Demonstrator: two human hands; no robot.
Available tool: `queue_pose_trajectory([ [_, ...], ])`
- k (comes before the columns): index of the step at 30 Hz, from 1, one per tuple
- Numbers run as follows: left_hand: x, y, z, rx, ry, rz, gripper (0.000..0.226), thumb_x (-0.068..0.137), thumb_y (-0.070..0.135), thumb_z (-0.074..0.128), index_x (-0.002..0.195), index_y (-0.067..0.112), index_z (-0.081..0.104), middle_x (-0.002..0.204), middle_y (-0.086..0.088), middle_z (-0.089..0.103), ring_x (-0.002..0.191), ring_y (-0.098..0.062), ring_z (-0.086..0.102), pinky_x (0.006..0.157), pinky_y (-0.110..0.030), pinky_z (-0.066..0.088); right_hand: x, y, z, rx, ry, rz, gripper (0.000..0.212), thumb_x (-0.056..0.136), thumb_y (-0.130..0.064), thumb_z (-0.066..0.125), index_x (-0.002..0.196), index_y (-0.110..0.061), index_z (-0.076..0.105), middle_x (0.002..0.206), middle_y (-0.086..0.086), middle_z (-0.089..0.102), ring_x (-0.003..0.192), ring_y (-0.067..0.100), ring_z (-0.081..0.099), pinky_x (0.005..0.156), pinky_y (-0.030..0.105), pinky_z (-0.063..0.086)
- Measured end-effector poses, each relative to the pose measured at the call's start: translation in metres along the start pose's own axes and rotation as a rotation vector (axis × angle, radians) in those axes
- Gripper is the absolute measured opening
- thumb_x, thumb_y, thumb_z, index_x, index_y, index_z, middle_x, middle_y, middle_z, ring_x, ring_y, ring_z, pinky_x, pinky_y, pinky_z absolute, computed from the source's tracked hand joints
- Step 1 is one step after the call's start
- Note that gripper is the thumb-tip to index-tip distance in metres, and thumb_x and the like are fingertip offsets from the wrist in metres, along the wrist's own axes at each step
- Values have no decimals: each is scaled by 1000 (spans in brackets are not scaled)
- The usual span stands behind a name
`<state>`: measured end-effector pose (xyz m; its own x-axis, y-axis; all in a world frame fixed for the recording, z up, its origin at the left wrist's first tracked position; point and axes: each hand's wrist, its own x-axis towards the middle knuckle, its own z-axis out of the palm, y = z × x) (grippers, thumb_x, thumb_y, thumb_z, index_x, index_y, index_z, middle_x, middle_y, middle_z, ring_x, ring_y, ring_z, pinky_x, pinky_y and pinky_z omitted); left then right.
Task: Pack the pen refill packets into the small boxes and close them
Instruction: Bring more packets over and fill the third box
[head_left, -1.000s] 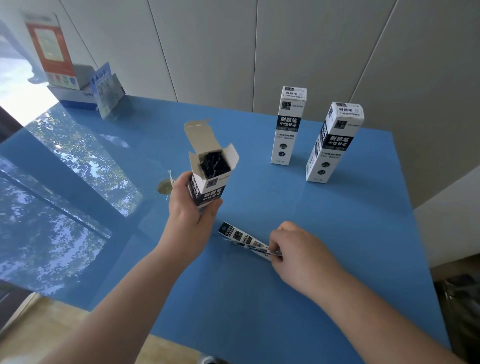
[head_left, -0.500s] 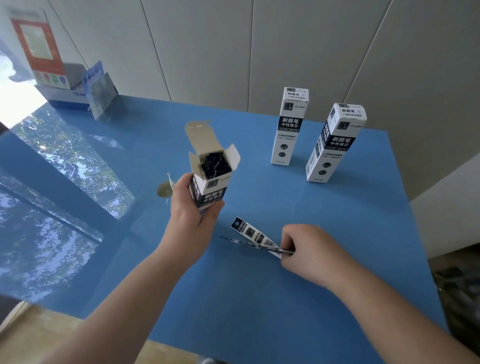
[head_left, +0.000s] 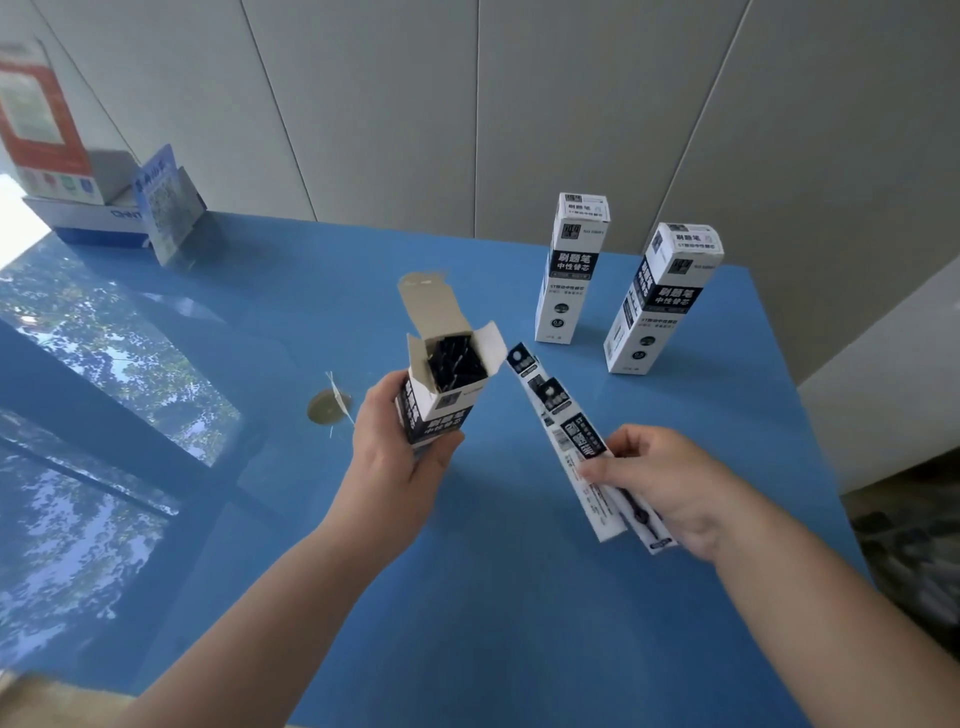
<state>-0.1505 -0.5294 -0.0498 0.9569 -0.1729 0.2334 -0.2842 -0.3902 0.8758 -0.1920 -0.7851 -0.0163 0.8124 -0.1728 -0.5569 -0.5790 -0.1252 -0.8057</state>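
From the head view: the left hand (head_left: 400, 457) is wrapped round the lower half of a small white-and-black cardboard box (head_left: 441, 395), held upright above the blue glossy desk (head_left: 519, 597). Its top flaps stand open and dark refill packets already sit inside. The right hand (head_left: 670, 483) pinches the lower part of a long, flat white-and-black pen refill packet (head_left: 558, 421), thumb on its face and fingers curled behind; there looks to be a second packet tucked beneath it, though I can't be sure. The packet is in the air, tilted, its upper end just beside the box's open mouth but not yet in it.

At the back of the desk, two tall white-and-black closed boxes (head_left: 569, 270) stand upright, near each other, well apart from the hands. A stack of printed cartons (head_left: 78, 208) sits at the far left corner.

So we're mid-loading, I'd say. The next move calls for swinging the packet upright over the opening, lining its narrow end with the gap beside the packets already inside, sliding it down, then folding the flaps shut.
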Motion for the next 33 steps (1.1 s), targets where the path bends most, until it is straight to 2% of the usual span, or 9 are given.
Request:
queue_pose_trajectory([
  [3, 2, -2, 0, -20, -18, -3, 62, 86, 32, 62, 117, 71, 24, 119, 9, 49, 109, -25, 53, 90, -51, 51, -6, -14, 1, 331, -111, 87, 21, 77, -4, 78, 87, -11, 62, 73, 7, 73, 62, 18, 70, 60, 34, 59],
  [7, 5, 0, 3, -41, -45, -5, 60, 86, 33, 62, 114, 71, 26, 118, 11, 49, 110, -19, 53, 92, -46, 51, -8, -23, 7, 552, -156, 92, 27, 65, -4, 76, 89, -8, 63, 79, 11, 76, 65, 22, 75, 60, 36, 63],
  [13, 9, 6, 5, -11, -93, 42, 61, 87, 36, 60, 115, 74, 22, 123, 5, 50, 117, -22, 52, 101, -47, 46, -12, -35, 12, 640, -210, 22, 29, 73, -2, 69, 102, -1, 72, 91, 13, 78, 74, 20, 77, 67, 31, 64],
  [17, 13, 5, 8, -5, -111, 74, 61, 88, 35, 60, 117, 73, 23, 122, 4, 50, 115, -24, 52, 99, -51, 46, -22, -49, 9, 595, -217, -20, 20, 73, -9, 69, 93, -7, 73, 84, 10, 78, 70, 18, 75, 74, 34, 60],
  [21, 14, 4, 11, 28, -125, 100, 62, 88, 35, 60, 122, 70, 22, 123, 4, 50, 117, -24, 51, 99, -52, 45, -36, -67, 6, 689, -145, -167, 18, 72, -12, 72, 90, -9, 73, 85, 11, 78, 72, 17, 75, 65, 25, 62],
  [25, 15, 4, 16, 56, -130, 136, 55, 89, 34, 60, 129, 49, 26, 120, 12, 45, 112, -23, 49, 97, -50, 45, -44, -81, 6, 725, -2, -327, 4, 85, -9, 70, 87, -12, 71, 85, 5, 79, 74, 12, 76, 65, 21, 60],
  [28, 16, 5, 19, 79, -127, 163, 57, 89, 32, 61, 129, 49, 25, 115, 26, 39, 111, -17, 46, 97, -45, 44, -45, -86, 10, 746, 93, -411, 13, 94, -4, 66, 86, -13, 71, 87, 3, 80, 79, 11, 76, 67, 20, 59],
  [30, 16, 5, 21, 83, -124, 174, 58, 88, 33, 62, 129, 51, 24, 120, 38, 35, 112, -8, 44, 98, -40, 42, -45, -87, 15, 737, 162, -458, 15, 95, -4, 66, 85, -15, 71, 86, 1, 80, 80, 10, 76, 67, 20, 59],
  [33, 17, 4, 22, 95, -119, 186, 59, 88, 33, 62, 129, 50, 24, 123, 41, 33, 114, -1, 41, 98, -38, 40, -45, -87, 22, 636, 266, -545, 18, 95, -5, 68, 82, -18, 72, 88, 0, 80, 86, 12, 77, 70, 22, 59],
])
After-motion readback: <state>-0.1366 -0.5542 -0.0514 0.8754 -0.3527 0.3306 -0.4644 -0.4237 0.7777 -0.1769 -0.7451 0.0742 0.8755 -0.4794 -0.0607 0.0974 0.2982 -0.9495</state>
